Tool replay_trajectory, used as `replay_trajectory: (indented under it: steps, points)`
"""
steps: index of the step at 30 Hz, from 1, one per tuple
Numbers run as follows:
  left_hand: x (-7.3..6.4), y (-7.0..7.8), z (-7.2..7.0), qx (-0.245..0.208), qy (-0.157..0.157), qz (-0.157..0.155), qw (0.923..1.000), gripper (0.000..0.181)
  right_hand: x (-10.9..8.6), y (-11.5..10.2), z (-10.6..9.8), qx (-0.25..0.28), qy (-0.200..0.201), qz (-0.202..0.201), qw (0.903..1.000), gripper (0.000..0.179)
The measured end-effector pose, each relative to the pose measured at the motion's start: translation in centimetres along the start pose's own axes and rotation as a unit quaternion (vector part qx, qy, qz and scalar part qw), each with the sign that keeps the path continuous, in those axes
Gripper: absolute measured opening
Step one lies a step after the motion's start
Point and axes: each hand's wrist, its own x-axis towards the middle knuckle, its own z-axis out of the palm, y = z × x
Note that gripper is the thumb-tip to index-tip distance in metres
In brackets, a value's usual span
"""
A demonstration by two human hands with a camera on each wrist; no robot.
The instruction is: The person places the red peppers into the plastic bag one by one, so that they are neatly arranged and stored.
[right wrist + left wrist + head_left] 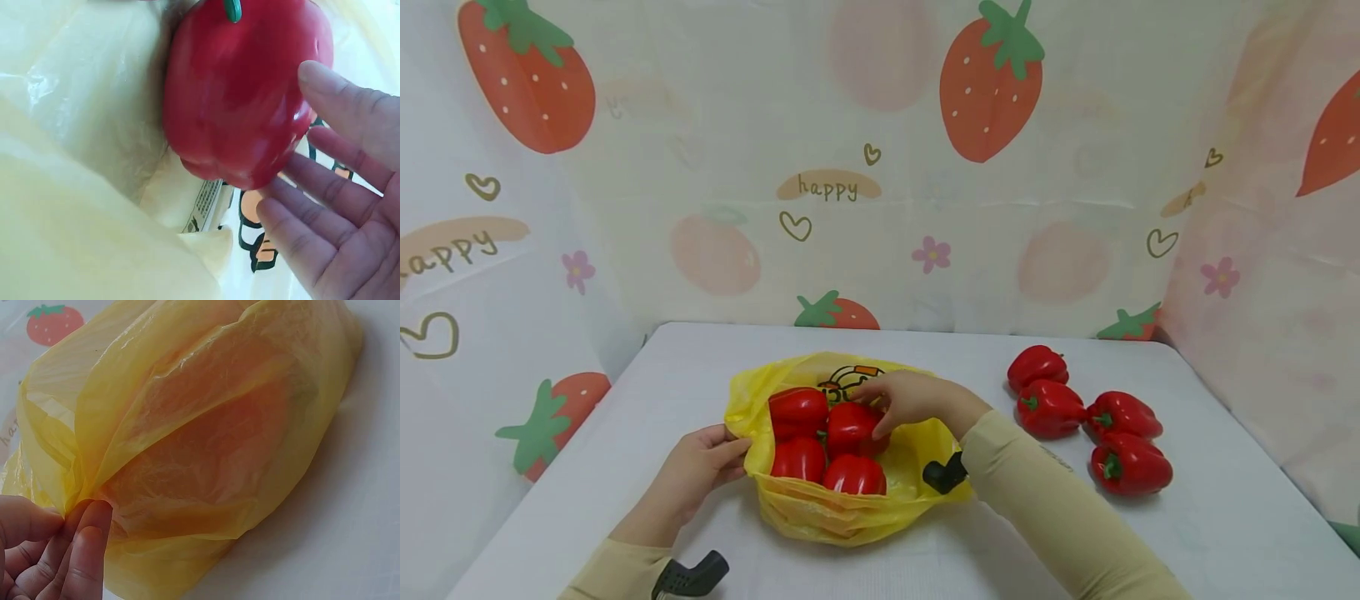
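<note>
On the table a yellow plastic bag [842, 521] lies with its mouth facing up, and several red bell peppers sit inside. My left hand [703, 462] pinches the bag's left rim between thumb and fingers; the left wrist view shows the gathered yellow film [78, 481] at the fingertips. Over the bag's mouth, my right hand [910, 400] is at one bell pepper [852, 429] in the back of the group. In the right wrist view its relaxed fingers [334, 194] lie beside and partly behind that pepper [240, 94], the thumb at its side.
To the right of the bag, several more red bell peppers [1051, 408] lie in a cluster on the white table [985, 550]. A patterned cloth wall [880, 275] stands behind the table, with cloth at both sides. Dark wrist devices [692, 575] sit at the sleeves.
</note>
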Motion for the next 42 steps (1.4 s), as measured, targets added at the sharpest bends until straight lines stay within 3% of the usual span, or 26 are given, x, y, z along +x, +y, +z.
replay_trajectory:
  steps: [11,25,34,42]
  points:
    - [-0.1,-0.1,0.1,-0.003,-0.001,0.003,1.0000,0.046,-0.9,1.2,-0.2,0.118,0.000,0.006,0.9931,0.052]
    - [-0.3,-0.1,0.0,-0.001,-0.001,0.004,1.0000,0.047,-2.7,1.6,-2.0,0.122,0.033,-0.020,0.9917,0.048]
    - [-0.4,0.1,0.1,0.002,-0.001,0.005,1.0000,0.047,-5.9,1.6,-4.0,0.120,0.071,-0.031,0.9897,0.049]
    - [-0.4,0.1,0.2,0.005,0.000,0.004,1.0000,0.047,-9.4,2.0,-5.4,0.113,0.091,-0.014,0.9893,0.049]
